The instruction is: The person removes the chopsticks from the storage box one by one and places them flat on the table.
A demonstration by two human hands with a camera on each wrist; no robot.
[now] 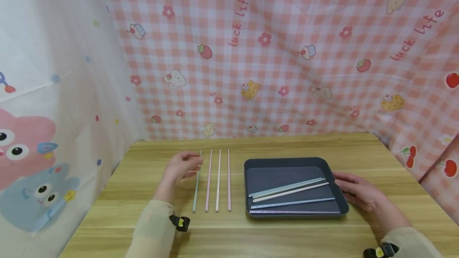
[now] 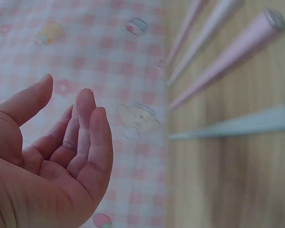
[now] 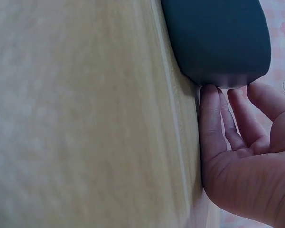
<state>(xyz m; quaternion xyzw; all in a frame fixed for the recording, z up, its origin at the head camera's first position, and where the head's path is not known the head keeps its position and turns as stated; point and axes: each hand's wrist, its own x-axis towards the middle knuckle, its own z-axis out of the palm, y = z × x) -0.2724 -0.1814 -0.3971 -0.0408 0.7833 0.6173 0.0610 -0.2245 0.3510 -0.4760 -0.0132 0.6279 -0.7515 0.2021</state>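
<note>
My left hand (image 1: 183, 166) hovers by the pale green chopstick (image 1: 195, 194), its fingertips overlapping the upper part in the head view. Nothing is held there; the left wrist view shows the palm (image 2: 61, 175) and loosely bent fingers, apart from the chopsticks. To the right lie a pink chopstick (image 1: 208, 182), a whitish one (image 1: 218, 182) and another pink one (image 1: 229, 182), roughly parallel. At the right wall of a dark grey tray (image 1: 283, 174), my right hand (image 1: 362, 192) touches the outside with extended fingertips. Inside are light blue (image 1: 287, 187), white (image 1: 292, 192), blue (image 1: 292, 204) and lilac chopsticks (image 1: 294, 212).
The wooden table (image 1: 218, 234) carries the tray on its right half and the row of chopsticks left of it. A pink checked cloth (image 1: 229, 71) hangs behind the table's far edge. Another patterned white cloth (image 1: 89, 90) hangs along the left side.
</note>
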